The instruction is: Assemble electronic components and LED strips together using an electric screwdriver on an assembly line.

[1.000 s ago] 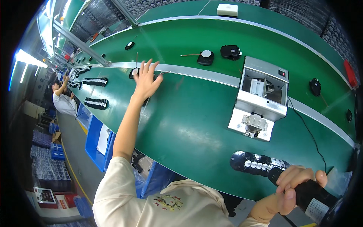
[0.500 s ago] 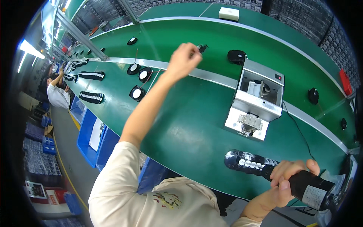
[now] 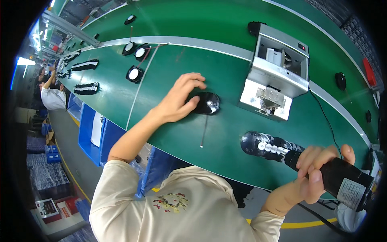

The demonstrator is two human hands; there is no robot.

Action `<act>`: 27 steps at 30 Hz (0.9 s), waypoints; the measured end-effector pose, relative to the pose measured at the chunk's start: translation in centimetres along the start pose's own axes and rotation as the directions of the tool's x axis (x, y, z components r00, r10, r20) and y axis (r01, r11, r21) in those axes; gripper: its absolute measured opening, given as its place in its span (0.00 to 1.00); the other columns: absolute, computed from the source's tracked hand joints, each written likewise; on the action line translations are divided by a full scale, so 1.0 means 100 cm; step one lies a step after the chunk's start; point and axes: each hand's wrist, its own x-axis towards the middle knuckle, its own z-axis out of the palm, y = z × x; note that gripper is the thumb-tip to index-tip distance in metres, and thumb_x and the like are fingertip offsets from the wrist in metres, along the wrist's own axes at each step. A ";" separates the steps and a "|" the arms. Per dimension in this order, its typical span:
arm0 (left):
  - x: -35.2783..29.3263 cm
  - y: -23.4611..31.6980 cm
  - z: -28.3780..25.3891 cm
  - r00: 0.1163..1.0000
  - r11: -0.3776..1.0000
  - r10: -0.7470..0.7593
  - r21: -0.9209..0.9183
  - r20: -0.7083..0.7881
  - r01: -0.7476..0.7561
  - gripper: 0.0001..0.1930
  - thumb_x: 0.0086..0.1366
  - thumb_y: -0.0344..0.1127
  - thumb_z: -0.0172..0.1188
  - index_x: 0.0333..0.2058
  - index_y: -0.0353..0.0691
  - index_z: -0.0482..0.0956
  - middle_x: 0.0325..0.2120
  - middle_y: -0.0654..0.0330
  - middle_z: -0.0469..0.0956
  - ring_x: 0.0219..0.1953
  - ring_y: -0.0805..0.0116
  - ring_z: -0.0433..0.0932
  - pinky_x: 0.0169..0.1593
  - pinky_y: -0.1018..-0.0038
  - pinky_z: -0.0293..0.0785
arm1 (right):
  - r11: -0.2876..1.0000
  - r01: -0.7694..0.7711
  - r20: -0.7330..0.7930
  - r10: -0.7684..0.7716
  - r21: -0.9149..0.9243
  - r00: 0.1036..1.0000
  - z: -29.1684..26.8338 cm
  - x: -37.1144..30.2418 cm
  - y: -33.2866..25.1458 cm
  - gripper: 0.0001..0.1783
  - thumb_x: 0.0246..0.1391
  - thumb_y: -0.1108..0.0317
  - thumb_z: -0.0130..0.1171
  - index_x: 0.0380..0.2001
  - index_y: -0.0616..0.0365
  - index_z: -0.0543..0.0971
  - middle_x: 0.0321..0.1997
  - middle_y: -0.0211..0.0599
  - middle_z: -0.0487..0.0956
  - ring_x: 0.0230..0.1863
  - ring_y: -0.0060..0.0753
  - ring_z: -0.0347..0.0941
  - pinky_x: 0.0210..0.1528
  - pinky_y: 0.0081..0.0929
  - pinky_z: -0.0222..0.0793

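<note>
My left hand [image 3: 177,99] is over the middle of the green bench, its fingers curved and apart. Its thumb meets or overlaps the edge of a rounded black plastic part [image 3: 209,103] with a shiny face; whether it presses on it I cannot tell. A thin dark wire [image 3: 204,131] runs from that part toward the near edge. At the right, my right hand [image 3: 314,171] is wrapped around a black electric screwdriver [image 3: 344,177] with a white label. The tool's front end points left, beside an overlapping row of black parts with silver discs [image 3: 268,147].
A silver feeder machine [image 3: 278,68] stands on the bench at the right, its black cable [image 3: 324,113] trailing nearer. Several white-faced black parts [image 3: 134,74] lie left. Beyond a metal rail [image 3: 217,46] runs a green belt [image 3: 201,20]. Blue bins [image 3: 90,135] stand below; another person [image 3: 53,98] is far left.
My left hand has come nearer from beyond the rail, where it pinched a small dark thing. A black part with a wire now lies beside it. The right hand still grips the screwdriver; the view has shifted.
</note>
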 end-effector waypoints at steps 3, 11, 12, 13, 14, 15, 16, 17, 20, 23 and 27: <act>0.000 0.013 -0.010 0.969 0.994 0.106 0.000 0.223 -0.109 0.13 0.50 0.24 0.62 0.37 0.39 0.76 0.50 0.53 0.69 0.58 0.50 0.67 0.57 0.59 0.67 | 0.999 -0.012 -0.024 0.012 0.030 1.000 -0.005 -0.002 0.000 0.45 0.50 0.78 0.58 0.69 0.57 0.50 0.20 0.34 0.73 0.15 0.27 0.69 0.19 0.28 0.71; 0.000 0.070 0.065 0.887 0.896 0.412 -0.271 0.207 -0.353 0.13 0.50 0.29 0.69 0.36 0.42 0.81 0.47 0.55 0.72 0.56 0.50 0.71 0.54 0.58 0.72 | 0.997 -0.064 -0.030 0.065 0.034 0.997 -0.006 0.000 -0.005 0.48 0.50 0.78 0.59 0.70 0.53 0.46 0.21 0.33 0.73 0.16 0.29 0.70 0.23 0.31 0.72; 0.000 0.073 0.073 0.880 0.882 0.436 -0.282 0.187 -0.377 0.13 0.50 0.29 0.69 0.37 0.43 0.82 0.47 0.56 0.72 0.57 0.50 0.70 0.55 0.58 0.72 | 0.996 -0.073 -0.028 0.074 0.042 0.997 -0.006 0.001 -0.005 0.48 0.50 0.78 0.59 0.70 0.53 0.46 0.21 0.33 0.73 0.17 0.29 0.71 0.23 0.32 0.72; 0.001 0.073 0.080 0.887 0.884 0.424 -0.294 0.183 -0.362 0.14 0.50 0.29 0.69 0.37 0.43 0.82 0.48 0.56 0.72 0.57 0.50 0.70 0.55 0.58 0.72 | 0.995 -0.083 -0.024 0.084 0.049 0.996 -0.005 0.002 -0.005 0.48 0.50 0.78 0.59 0.70 0.53 0.45 0.21 0.33 0.73 0.17 0.29 0.71 0.23 0.32 0.73; 0.002 0.074 0.085 0.893 0.886 0.413 -0.306 0.179 -0.348 0.14 0.50 0.29 0.69 0.38 0.44 0.83 0.48 0.56 0.72 0.57 0.51 0.70 0.55 0.58 0.71 | 0.995 -0.091 -0.016 0.092 0.051 0.996 -0.005 0.002 -0.005 0.49 0.50 0.78 0.59 0.70 0.52 0.45 0.21 0.33 0.73 0.17 0.30 0.71 0.24 0.32 0.73; 0.002 0.074 0.088 0.898 0.887 0.403 -0.318 0.176 -0.336 0.14 0.49 0.30 0.69 0.38 0.44 0.83 0.48 0.56 0.72 0.57 0.51 0.70 0.55 0.57 0.71 | 0.994 -0.098 -0.009 0.099 0.053 0.995 -0.005 0.002 -0.006 0.49 0.50 0.78 0.59 0.70 0.52 0.45 0.21 0.34 0.73 0.17 0.30 0.71 0.24 0.33 0.73; 0.004 0.074 0.090 0.896 0.888 0.407 -0.306 0.177 -0.343 0.14 0.49 0.29 0.70 0.38 0.43 0.84 0.48 0.55 0.73 0.57 0.50 0.71 0.54 0.59 0.73 | 0.993 -0.102 0.001 0.103 0.050 0.995 -0.004 0.002 -0.006 0.49 0.50 0.78 0.59 0.70 0.51 0.45 0.21 0.34 0.73 0.18 0.31 0.71 0.25 0.33 0.73; 0.005 0.075 0.091 0.894 0.890 0.411 -0.293 0.177 -0.350 0.14 0.49 0.29 0.70 0.37 0.42 0.84 0.49 0.54 0.73 0.56 0.49 0.72 0.53 0.60 0.74 | 0.993 -0.106 0.014 0.105 0.046 0.994 -0.004 0.003 -0.006 0.49 0.50 0.78 0.59 0.70 0.51 0.45 0.21 0.34 0.73 0.18 0.31 0.72 0.25 0.34 0.74; 0.008 0.076 0.092 0.882 0.888 0.428 -0.273 0.196 -0.370 0.13 0.49 0.29 0.71 0.36 0.41 0.85 0.49 0.54 0.74 0.55 0.48 0.72 0.53 0.60 0.75 | 0.993 -0.114 0.045 0.112 0.030 0.993 -0.008 0.001 -0.008 0.49 0.51 0.77 0.60 0.71 0.48 0.45 0.22 0.34 0.73 0.19 0.32 0.72 0.26 0.35 0.74; 0.007 0.078 0.090 0.869 0.889 0.445 -0.228 0.217 -0.398 0.13 0.49 0.31 0.70 0.36 0.41 0.85 0.48 0.54 0.75 0.55 0.49 0.73 0.54 0.58 0.74 | 0.995 -0.097 0.077 0.097 0.004 0.992 -0.013 0.000 -0.008 0.47 0.53 0.73 0.61 0.70 0.49 0.46 0.24 0.34 0.73 0.20 0.31 0.71 0.26 0.34 0.72; 0.009 0.082 0.090 0.867 0.904 0.423 -0.195 0.263 -0.381 0.11 0.50 0.31 0.67 0.35 0.45 0.83 0.47 0.57 0.73 0.56 0.52 0.70 0.53 0.54 0.71 | 0.999 0.015 0.172 -0.009 -0.036 0.985 -0.016 0.006 -0.007 0.40 0.56 0.66 0.57 0.68 0.62 0.54 0.24 0.33 0.67 0.16 0.25 0.64 0.22 0.28 0.64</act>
